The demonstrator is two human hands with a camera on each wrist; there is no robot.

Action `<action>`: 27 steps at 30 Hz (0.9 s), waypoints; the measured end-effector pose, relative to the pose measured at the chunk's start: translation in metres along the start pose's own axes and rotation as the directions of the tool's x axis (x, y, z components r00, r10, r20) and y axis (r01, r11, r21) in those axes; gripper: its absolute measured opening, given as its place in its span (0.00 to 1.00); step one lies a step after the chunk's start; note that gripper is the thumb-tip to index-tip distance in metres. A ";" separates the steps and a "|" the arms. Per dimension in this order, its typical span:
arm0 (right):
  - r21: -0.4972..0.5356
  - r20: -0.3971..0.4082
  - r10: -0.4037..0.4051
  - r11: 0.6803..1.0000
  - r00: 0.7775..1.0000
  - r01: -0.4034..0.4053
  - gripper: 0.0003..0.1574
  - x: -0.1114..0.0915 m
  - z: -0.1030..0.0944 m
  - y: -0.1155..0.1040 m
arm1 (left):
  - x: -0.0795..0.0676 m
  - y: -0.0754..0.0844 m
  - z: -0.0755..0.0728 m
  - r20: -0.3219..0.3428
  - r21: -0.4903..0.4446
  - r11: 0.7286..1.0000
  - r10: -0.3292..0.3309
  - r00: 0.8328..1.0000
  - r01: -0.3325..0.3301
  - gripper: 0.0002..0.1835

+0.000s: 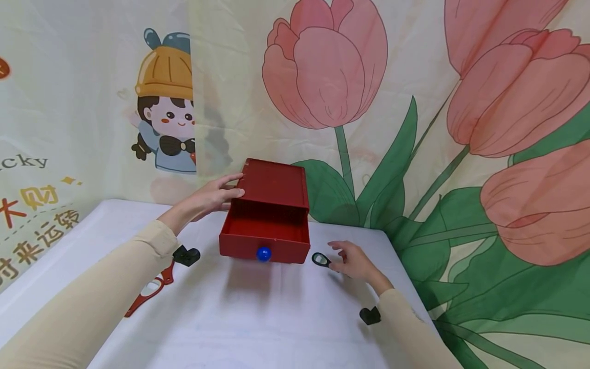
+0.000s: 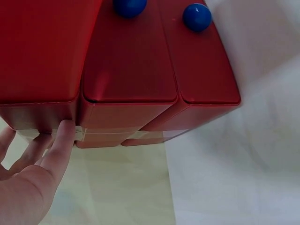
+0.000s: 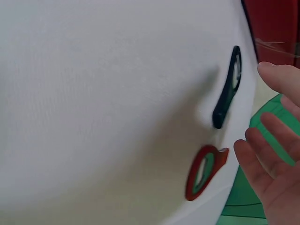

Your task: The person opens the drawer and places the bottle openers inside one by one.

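From my end, biggest thing on the head cam was the backdrop (image 1: 324, 66), pink tulips w/ green leaves plus a cartoon figure on its L part. In front of it was the white-covered table (image 1: 258, 328). Approx. at its far side I had the red cabinet (image 1: 274, 182), top drawer (image 1: 239, 247) pulled out toward the person, red floor showing. L wrist cam gave me two lower drawers (image 2: 131, 61), both pushed in, & tape (image 2: 150, 132) along the cabinet's side.

The left hand (image 1: 209, 197) was at the cabinet's L side near the top, fingers extended & touching it, not wrapped round. The right hand (image 1: 352, 261) hung just R of the drawer, thumb & fingers apart; R wrist cam showed a gap betw. it & the black-rimmed tool (image 1: 321, 260), which lay on the cloth just R of the drawer.

A red tool (image 1: 151, 288) w/ an oval centre lay by the L sleeve (image 1: 101, 287), partly hidden. R wrist cam also had a red-rimmed piece (image 3: 206, 171), green in its middle, near the black one. Smallest I noted: the drawer's shiny blue knob (image 1: 264, 253), front centre.
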State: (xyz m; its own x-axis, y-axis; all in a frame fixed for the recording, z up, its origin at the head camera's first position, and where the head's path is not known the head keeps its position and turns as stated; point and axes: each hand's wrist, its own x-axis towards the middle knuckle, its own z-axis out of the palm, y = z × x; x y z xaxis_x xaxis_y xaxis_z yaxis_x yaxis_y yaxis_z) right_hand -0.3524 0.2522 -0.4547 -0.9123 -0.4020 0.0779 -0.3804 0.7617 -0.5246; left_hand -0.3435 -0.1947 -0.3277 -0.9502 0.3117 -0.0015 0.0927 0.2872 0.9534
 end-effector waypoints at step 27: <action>-0.065 0.073 0.114 0.992 0.991 -0.109 0.32 0.017 0.027 0.004 | 0.000 0.000 0.001 -0.007 0.001 1.000 -0.009 1.000 0.009 0.46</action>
State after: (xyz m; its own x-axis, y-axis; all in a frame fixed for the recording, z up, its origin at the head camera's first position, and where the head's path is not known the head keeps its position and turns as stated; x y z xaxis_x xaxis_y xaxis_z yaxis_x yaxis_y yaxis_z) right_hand -0.3651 0.2346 -0.4783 -0.9361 -0.3488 -0.0445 -0.2877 0.8326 -0.4734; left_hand -0.3431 -0.1940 -0.3274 -0.9532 0.3024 -0.0077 0.0845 0.2909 0.9530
